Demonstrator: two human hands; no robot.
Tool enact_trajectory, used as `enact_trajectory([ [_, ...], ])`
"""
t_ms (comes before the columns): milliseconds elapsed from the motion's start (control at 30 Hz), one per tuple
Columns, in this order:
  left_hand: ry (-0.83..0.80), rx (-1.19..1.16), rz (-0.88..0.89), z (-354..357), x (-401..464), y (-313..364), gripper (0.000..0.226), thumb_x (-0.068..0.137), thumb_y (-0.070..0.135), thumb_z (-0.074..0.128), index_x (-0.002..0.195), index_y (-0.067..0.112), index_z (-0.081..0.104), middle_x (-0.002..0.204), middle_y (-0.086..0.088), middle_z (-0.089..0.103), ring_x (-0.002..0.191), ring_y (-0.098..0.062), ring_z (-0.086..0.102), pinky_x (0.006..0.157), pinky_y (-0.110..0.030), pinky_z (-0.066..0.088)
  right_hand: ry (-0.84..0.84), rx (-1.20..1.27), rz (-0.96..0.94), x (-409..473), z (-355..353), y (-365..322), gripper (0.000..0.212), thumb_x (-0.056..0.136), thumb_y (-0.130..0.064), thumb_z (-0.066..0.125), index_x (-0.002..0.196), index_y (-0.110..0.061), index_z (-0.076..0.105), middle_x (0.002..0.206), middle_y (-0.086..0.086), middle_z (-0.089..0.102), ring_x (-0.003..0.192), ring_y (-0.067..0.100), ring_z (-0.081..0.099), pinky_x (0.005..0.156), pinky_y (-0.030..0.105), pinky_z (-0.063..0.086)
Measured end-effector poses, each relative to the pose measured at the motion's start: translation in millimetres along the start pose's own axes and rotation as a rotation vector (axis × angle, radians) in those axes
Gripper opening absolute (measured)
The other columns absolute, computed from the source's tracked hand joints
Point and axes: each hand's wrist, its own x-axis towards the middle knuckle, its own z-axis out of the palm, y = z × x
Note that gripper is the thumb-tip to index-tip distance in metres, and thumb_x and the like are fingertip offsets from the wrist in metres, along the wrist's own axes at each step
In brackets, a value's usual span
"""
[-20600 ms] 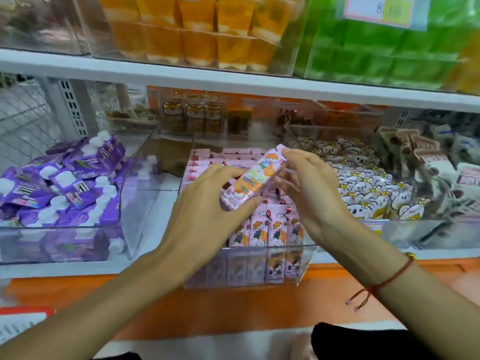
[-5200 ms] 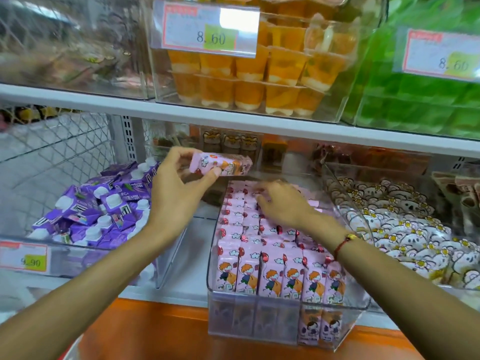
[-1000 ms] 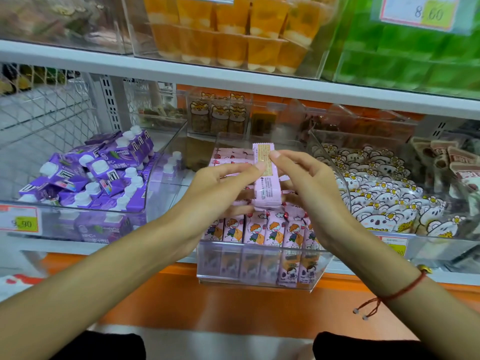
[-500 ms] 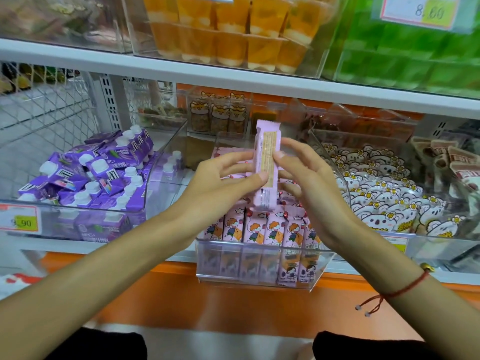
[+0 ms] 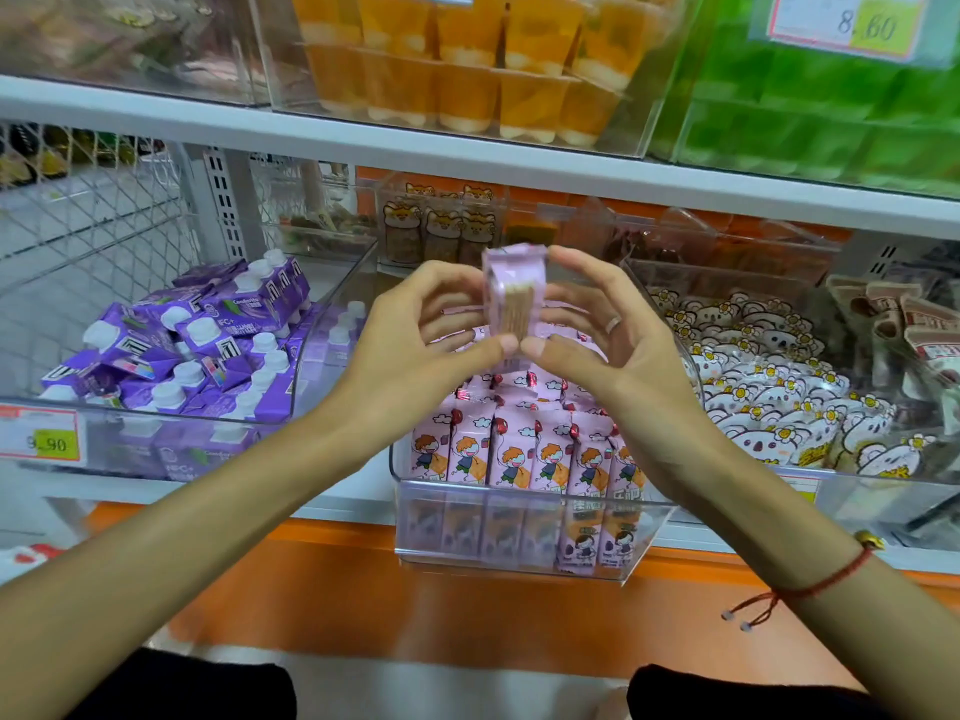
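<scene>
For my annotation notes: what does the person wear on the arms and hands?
Both forearms are bare, without sleeves. The right hand has a silvery ring on one finger, and its wrist wears a red string bracelet with a gold bead and two loose ends. The left hand shows no jewellery.

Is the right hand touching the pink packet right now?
Touching. The head view shows the right hand pinching the pink packet, forefinger at its top corner, thumb at its bottom.
</scene>
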Motion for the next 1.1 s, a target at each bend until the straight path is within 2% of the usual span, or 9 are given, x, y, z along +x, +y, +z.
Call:
enact_trajectory([
  [67,0.056,-0.087,-0.075,0.6,1.4,1.2,0.043,0.075,0.018,0.077,0.112,0.016,0.057,0.108,0.001,0.07,0.095,-0.007,0.07,0.082,-0.018,0.055,-0.004,-0.007,0.055,0.9,2.3,1.3,0.06,0.079,-0.015,0.073,0.132,-0.028,0.047,0.123,-0.003,0.061,0.115,0.008,0.058,0.101,0.034,0.046],
  [200,0.096,-0.147,-0.129,2.0,1.3,4.2,0.059,0.066,0.034,0.076,0.117,0.016,0.054,0.108,0.004,0.07,0.095,-0.007,0.07,0.079,-0.021,0.057,-0.013,0.045,0.1,1.7,4.8,2.4,0.041,0.079,-0.016,0.071,0.119,-0.017,0.057,0.117,-0.001,0.066,0.109,0.011,0.062,0.092,0.027,0.051],
  [367,0.043,-0.063,0.059,-9.1,6.2,8.6,0.075,0.079,0.011,0.074,0.138,0.031,0.033,0.143,0.01,0.044,0.115,0.001,0.058,0.09,-0.021,0.052,0.03,0.276,0.203,8.2,-2.4,0.6,0.04,0.071,-0.023,0.07,0.109,-0.016,0.067,0.11,0.001,0.071,0.098,0.012,0.065,0.08,0.016,0.051],
  [533,-0.003,0.218,0.198,-24.1,15.2,5.3,0.058,0.08,0.004,0.073,0.13,0.022,0.051,0.129,0.003,0.057,0.11,-0.006,0.061,0.075,-0.013,0.052,0.098,0.494,0.288,20.5,-9.1,-0.6,0.038,0.072,-0.021,0.07,0.108,-0.01,0.07,0.103,0.003,0.073,0.092,0.009,0.067,0.079,0.015,0.053],
  [633,0.017,0.37,0.235,-34.4,21.4,-1.2,0.046,0.077,0.017,0.077,0.119,0.022,0.06,0.114,0.007,0.065,0.101,-0.004,0.063,0.081,-0.017,0.051,0.206,0.498,0.367,34.7,-10.7,4.8,0.049,0.071,-0.024,0.074,0.116,-0.008,0.065,0.1,0.003,0.074,0.094,0.012,0.068,0.082,0.018,0.055],
  [767,0.253,0.446,0.175,-46.5,30.1,-9.0,0.032,0.075,0.036,0.078,0.102,0.026,0.066,0.089,0.009,0.07,0.08,-0.011,0.067,0.074,-0.028,0.055,0.282,-0.085,0.327,53.1,-4.9,23.6,0.047,0.086,-0.022,0.069,0.124,-0.009,0.046,0.109,0.003,0.063,0.092,0.011,0.062,0.085,0.018,0.051],
  [833,0.278,0.502,0.135,-50.7,37.1,-11.2,0.027,0.075,0.036,0.079,0.096,0.025,0.065,0.08,0.003,0.071,0.076,-0.02,0.068,0.073,-0.038,0.057,0.165,-0.484,0.153,56.5,1.1,33.0,0.031,0.089,-0.012,0.064,0.117,-0.014,0.052,0.112,0.004,0.061,0.087,0.006,0.054,0.071,0.007,0.043],
  [933,0.254,0.509,0.112,-49.1,48.0,-11.3,0.03,0.074,0.035,0.079,0.093,0.014,0.069,0.073,0.002,0.067,0.068,-0.018,0.066,0.071,-0.043,0.057,-0.052,-0.938,-0.005,60.0,7.5,48.1,0.024,0.092,-0.016,0.058,0.115,-0.016,0.062,0.122,0.004,0.061,0.108,0.016,0.052,0.087,0.024,0.043],
  [1100,0.243,0.564,0.078,-39.2,62.8,-15.7,0.03,0.074,0.045,0.078,0.084,0.018,0.067,0.071,0.005,0.068,0.063,-0.011,0.064,0.066,-0.031,0.056,-0.276,-1.149,0.068,62.6,13.5,54.8,0.035,0.1,-0.028,0.038,0.129,-0.021,0.057,0.139,0.004,0.048,0.127,0.027,0.034,0.1,0.039,0.033],
])
